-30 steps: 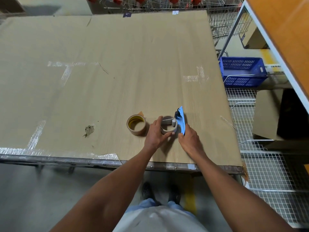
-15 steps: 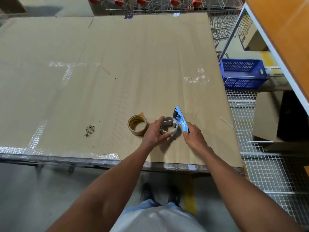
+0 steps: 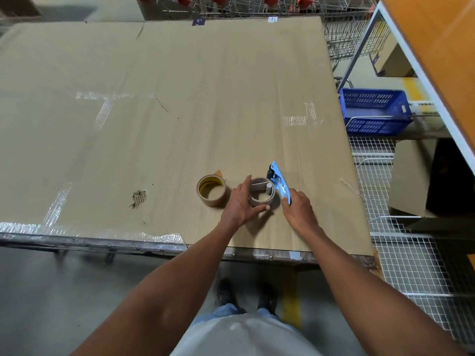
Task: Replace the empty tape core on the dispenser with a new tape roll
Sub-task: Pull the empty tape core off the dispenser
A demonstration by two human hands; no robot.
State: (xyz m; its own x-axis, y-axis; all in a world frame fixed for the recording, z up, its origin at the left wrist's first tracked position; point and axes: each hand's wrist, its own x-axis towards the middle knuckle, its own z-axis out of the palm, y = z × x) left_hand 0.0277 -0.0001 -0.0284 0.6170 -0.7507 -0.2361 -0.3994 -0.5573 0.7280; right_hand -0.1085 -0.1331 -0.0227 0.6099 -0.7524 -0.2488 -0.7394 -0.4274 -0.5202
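- Head view, the step: the empty tape core [image 3: 261, 191] is still on the blue dispenser [image 3: 280, 185], which lies near the front edge of the cardboard-covered table [image 3: 154, 104]. I judge that the person is at the removal of the old core, and it is not yet off.
- Head view, the hands: the left hand [image 3: 241, 204] grasps the core, thumb at the near side and fingers at the left wall. The right hand [image 3: 298, 210] pinches the near end of the dispenser to keep it in place.
- Head view, the next move: the core probably must be pulled up off the hub while the right hand holds the dispenser down. The new tape roll [image 3: 211, 190] waits just beside the left hand, not touched.
- Against the earlier frames: both hands have the same grasp as half a second ago. The dispenser seems a little more tilted than one second ago; the new roll has not moved.
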